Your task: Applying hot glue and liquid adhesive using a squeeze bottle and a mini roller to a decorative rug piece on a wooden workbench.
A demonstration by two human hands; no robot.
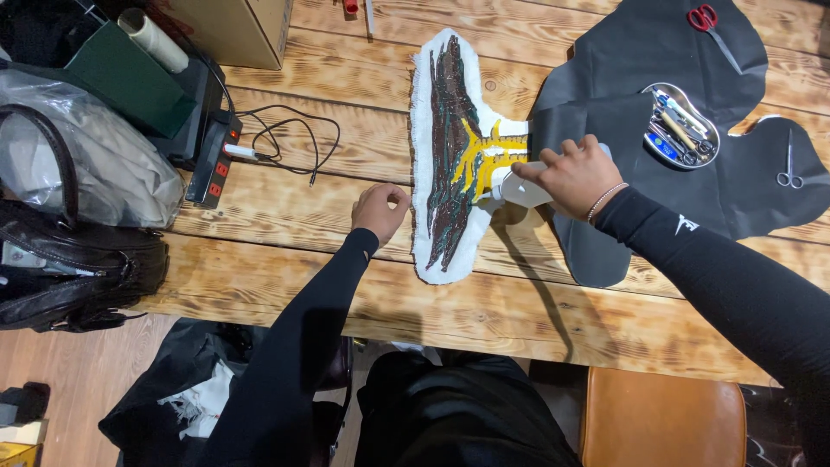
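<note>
A white fabric piece with brown, teal and yellow tufted patterns lies on the wooden table. My right hand grips a white squeeze bottle, its nozzle pointing at the yellow part of the piece. Fingers curled, my left hand rests on the table just left of the fabric's edge, touching or nearly touching it. Both arms wear black sleeves, and a beaded bracelet sits on the right wrist.
Black sheet material lies right of the piece, carrying a metal tray of tools, red scissors and small scissors. A power strip with cable, a black bag, a cardboard box stand left. A brown stool is below.
</note>
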